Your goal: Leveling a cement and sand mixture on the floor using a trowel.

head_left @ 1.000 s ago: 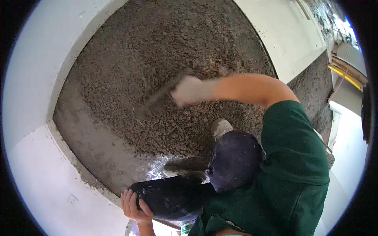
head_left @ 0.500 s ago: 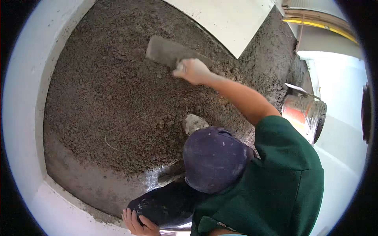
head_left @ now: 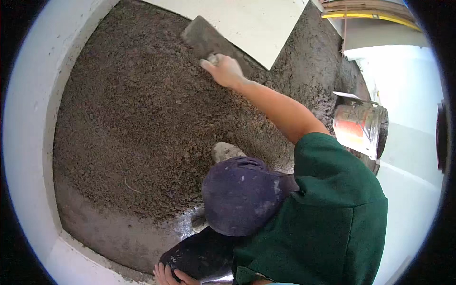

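Observation:
Neither of my own hands shows in the head view. A co-worker in a dark cap (head_left: 242,197) and green short-sleeved shirt (head_left: 308,223) crouches below me, bent toward the left. The co-worker's right hand (head_left: 225,71) is closed round the handle of a flat rectangular trowel (head_left: 204,38). Its blade lies on rough grey-brown mortar (head_left: 133,109), along the edge of a large pale tile (head_left: 247,23). The co-worker's other hand (head_left: 171,275) rests on a dark-trousered knee (head_left: 199,251), partly cut off by the lower edge.
At the right a translucent bucket with an orange patch (head_left: 351,127) lies tipped, a flat blade tool (head_left: 349,96) beside it. A yellow level (head_left: 370,16) lies at the upper right. White walls (head_left: 33,118) bound the floor. The co-worker's shoe (head_left: 225,152) stands in the mortar.
The co-worker's trowel has moved away from the body, up to the tile's edge. The cap has shifted left and slightly down. The whole view has moved a little.

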`<state>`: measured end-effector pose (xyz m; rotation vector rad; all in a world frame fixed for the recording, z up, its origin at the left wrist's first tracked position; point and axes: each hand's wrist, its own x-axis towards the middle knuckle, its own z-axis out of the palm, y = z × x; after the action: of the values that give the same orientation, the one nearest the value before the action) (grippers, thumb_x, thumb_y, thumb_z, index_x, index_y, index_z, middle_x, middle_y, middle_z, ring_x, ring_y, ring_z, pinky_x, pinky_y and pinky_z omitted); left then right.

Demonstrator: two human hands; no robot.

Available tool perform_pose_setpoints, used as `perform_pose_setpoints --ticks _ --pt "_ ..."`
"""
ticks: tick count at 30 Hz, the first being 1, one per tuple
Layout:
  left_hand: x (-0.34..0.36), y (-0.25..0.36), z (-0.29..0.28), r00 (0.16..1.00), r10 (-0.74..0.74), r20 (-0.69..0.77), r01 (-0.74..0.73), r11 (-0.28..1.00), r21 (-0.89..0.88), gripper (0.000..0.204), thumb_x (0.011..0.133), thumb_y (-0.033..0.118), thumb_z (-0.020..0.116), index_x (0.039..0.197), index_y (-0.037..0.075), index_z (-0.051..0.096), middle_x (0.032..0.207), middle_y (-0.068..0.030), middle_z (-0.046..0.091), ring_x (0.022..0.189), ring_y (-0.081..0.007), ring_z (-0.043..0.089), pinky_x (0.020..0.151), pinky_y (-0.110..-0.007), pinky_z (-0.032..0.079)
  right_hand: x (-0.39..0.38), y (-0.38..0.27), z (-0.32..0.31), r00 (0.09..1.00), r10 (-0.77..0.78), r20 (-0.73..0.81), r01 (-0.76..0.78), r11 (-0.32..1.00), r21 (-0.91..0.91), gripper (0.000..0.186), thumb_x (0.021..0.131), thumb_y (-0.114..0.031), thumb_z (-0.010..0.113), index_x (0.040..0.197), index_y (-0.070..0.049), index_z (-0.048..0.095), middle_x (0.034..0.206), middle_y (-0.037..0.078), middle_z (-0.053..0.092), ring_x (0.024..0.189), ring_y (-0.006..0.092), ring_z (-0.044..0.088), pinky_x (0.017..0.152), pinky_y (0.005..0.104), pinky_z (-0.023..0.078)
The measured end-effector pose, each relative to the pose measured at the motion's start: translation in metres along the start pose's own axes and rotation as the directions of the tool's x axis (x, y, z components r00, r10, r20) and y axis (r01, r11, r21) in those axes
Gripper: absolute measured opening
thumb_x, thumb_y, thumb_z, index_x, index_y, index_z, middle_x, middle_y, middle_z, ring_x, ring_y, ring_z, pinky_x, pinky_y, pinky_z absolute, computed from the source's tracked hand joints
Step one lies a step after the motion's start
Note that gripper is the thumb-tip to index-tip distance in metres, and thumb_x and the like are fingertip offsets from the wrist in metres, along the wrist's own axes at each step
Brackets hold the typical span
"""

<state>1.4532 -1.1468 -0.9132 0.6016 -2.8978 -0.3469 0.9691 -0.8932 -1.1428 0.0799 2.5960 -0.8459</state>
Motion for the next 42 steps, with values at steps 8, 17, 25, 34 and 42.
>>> perform_pose_setpoints --ticks 8,17,25,34,42 --pt "-0.004 0.007 0.004 0.996 -0.040 -0.084 0.038 0.999 -0.019 0.035 0.099 0.027 0.062 0.097 -0.005 0.075 0.104 -0.0250 0.073 0.099 -0.0445 0.069 0.095 -0.057 0.052 0.014 0.113 -0.055 0.979 -0.082 -0.186 -0.009 0.896 -0.444 0.062 0.095 -0.065 0.052 0.112 -0.006 0.063 0.089 0.020 0.072 0.086 0.0406 0.071 0.074 0.0529 0.054" --pt "-0.008 0.010 0.005 0.996 -0.047 -0.075 0.049 0.998 0.025 0.031 0.097 0.023 0.063 0.098 -0.005 0.074 0.101 -0.0250 0.073 0.099 -0.0427 0.069 0.093 -0.056 0.054 0.052 0.091 -0.012 0.980 -0.133 -0.147 0.053 0.890 -0.453 0.058 0.097 -0.061 0.052 0.111 -0.006 0.061 0.087 0.020 0.072 0.084 0.0401 0.070 0.070 0.0529 0.054" --pt "0.003 0.018 0.004 0.999 -0.033 -0.041 0.035 0.998 0.049 0.032 0.096 0.025 0.063 0.093 -0.005 0.074 0.096 -0.0252 0.074 0.094 -0.0429 0.071 0.091 -0.057 0.055 0.083 0.052 -0.006 0.946 -0.304 -0.108 0.210 0.835 -0.509 0.065 0.095 -0.066 0.049 0.111 -0.004 0.061 0.083 0.016 0.072 0.079 0.0359 0.072 0.066 0.0473 0.057" --pt "-0.004 0.005 0.006 0.998 -0.031 -0.050 0.031 1.000 0.002 0.035 0.099 0.025 0.059 0.096 -0.006 0.073 0.099 -0.0254 0.073 0.099 -0.0447 0.070 0.094 -0.059 0.052 -0.041 0.005 0.050 0.700 -0.318 0.639 0.638 0.682 -0.359 0.055 0.097 -0.062 0.051 0.105 -0.008 0.061 0.084 0.020 0.071 0.085 0.0377 0.071 0.070 0.0499 0.056" --pt "-0.012 -0.010 0.013 0.997 0.027 -0.076 -0.026 1.000 0.003 0.031 0.099 0.023 0.058 0.102 -0.004 0.072 0.101 -0.0230 0.074 0.099 -0.0449 0.070 0.094 -0.058 0.052 0.089 -0.045 0.080 0.651 -0.579 0.491 0.705 0.701 -0.109 0.053 0.101 -0.058 0.047 0.117 -0.010 0.065 0.080 0.010 0.067 0.069 0.0267 0.067 0.069 0.0473 0.056"
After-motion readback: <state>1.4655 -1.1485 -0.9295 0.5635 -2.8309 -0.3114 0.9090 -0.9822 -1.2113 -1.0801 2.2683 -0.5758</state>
